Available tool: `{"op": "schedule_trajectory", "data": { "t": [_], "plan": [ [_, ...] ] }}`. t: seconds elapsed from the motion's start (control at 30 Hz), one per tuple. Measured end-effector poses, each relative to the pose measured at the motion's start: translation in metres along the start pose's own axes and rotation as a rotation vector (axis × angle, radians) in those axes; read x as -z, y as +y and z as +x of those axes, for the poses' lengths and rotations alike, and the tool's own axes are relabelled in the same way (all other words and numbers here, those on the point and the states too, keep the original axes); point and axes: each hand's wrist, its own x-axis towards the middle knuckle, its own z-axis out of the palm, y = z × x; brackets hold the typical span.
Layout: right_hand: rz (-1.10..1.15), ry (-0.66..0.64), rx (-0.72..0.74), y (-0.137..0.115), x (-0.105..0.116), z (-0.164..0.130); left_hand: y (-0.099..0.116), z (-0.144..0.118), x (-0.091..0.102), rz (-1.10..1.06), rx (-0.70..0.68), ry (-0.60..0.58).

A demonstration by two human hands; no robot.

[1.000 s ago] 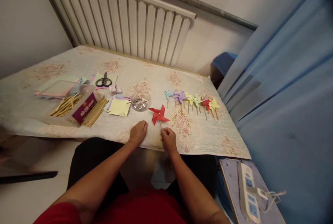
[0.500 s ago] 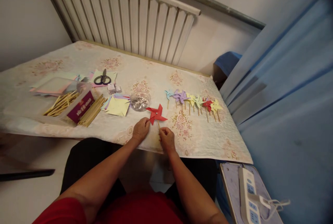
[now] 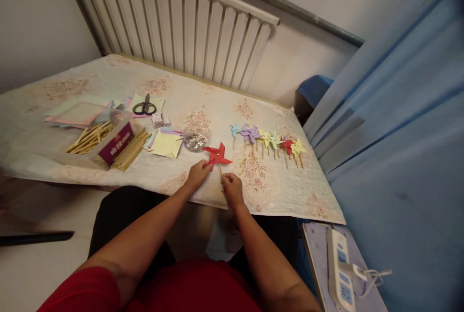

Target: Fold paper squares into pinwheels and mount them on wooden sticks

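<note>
A table point(image 3: 108, 77) under a pale flowered cloth carries a clear box of sticks point(image 3: 94, 139) and loose sticks point(image 3: 131, 150) near its front left edge, with coloured paper point(image 3: 166, 142), scissors point(image 3: 145, 107) and a small glass dish point(image 3: 195, 138) toward the middle. A red pinwheel point(image 3: 216, 155) lies by the front edge, and a row of pinwheels point(image 3: 268, 140) toward the right edge. Two small blocks point(image 3: 160, 119), perhaps erasers, sit beside the scissors.
</note>
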Motion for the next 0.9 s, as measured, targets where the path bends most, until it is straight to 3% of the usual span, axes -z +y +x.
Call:
{"op": "schedule_trajectory", "data": {
  "t": [0.3,0.9],
  "plan": [
    [0.008,0.003,-0.021,-0.003,-0.001,0.000,0.000,0.008,-0.006,-0.002,0.084,-0.014],
    [0.003,0.007,0.005,0.001,0.000,0.003,0.021,-0.004,-0.010,-0.392,0.172,-0.196]
  ]
}}
